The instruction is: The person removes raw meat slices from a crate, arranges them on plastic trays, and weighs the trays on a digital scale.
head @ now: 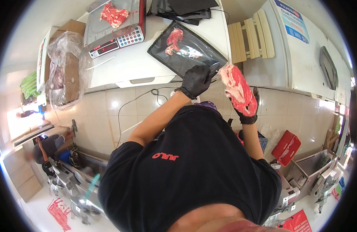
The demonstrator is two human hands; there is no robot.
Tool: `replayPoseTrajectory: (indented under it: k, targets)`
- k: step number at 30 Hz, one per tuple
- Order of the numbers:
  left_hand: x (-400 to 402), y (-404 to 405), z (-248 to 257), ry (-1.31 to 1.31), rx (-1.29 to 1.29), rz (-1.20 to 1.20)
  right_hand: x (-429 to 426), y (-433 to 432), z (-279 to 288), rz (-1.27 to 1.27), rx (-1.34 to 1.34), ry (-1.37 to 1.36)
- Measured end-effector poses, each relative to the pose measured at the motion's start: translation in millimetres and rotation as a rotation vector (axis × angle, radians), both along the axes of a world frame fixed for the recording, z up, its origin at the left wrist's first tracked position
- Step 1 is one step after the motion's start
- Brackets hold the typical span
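My left hand point(197, 78), in a black glove, has its fingers curled at the near edge of a black tray point(158, 47) with clear plastic film over it; whether it grips the edge or film cannot be told. Pieces of raw meat point(175, 37) lie on the tray's far left part. My right hand point(248, 114), also black-gloved, is to the right of the tray with its palm under a long slab of marbled raw meat point(239, 88), holding it above the floor. More raw meat point(113, 15) rests on the steel pan of a digital scale point(117, 42) at the upper left.
The tray and scale stand on a white chest freezer point(132, 68). A stack of black sheets point(190, 11) lies behind the tray. An open box with a plastic liner point(65, 69) is at the left. A cream plastic stool point(251, 37) stands at the right. A cable point(127, 100) runs across the floor.
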State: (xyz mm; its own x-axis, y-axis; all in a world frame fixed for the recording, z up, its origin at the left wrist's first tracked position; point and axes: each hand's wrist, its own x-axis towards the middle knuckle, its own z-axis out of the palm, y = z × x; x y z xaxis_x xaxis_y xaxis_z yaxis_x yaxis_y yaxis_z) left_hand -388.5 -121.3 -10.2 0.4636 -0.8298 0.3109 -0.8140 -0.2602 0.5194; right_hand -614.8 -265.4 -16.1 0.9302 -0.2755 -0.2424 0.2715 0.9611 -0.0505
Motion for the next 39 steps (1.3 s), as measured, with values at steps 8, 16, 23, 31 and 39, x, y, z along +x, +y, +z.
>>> replayPoseTrajectory:
  k: [8,16,23,31,39]
  targets:
    - [3,11,26,0.084,-0.213,-0.072,6,20,-53,0.117,0.055,0.002]
    - [3,15,46,-0.008,-0.255,-0.118,154,5,-59,0.263,-0.964,-0.119]
    - [9,19,38,-0.088,-0.260,-0.081,244,22,-30,0.243,-1.559,-0.034]
    - [20,40,40,-0.065,-0.300,-0.102,277,39,-16,0.243,-1.723,-0.041]
    - [79,94,3,0.115,-0.528,0.207,288,32,-37,-0.196,-2.353,-0.197]
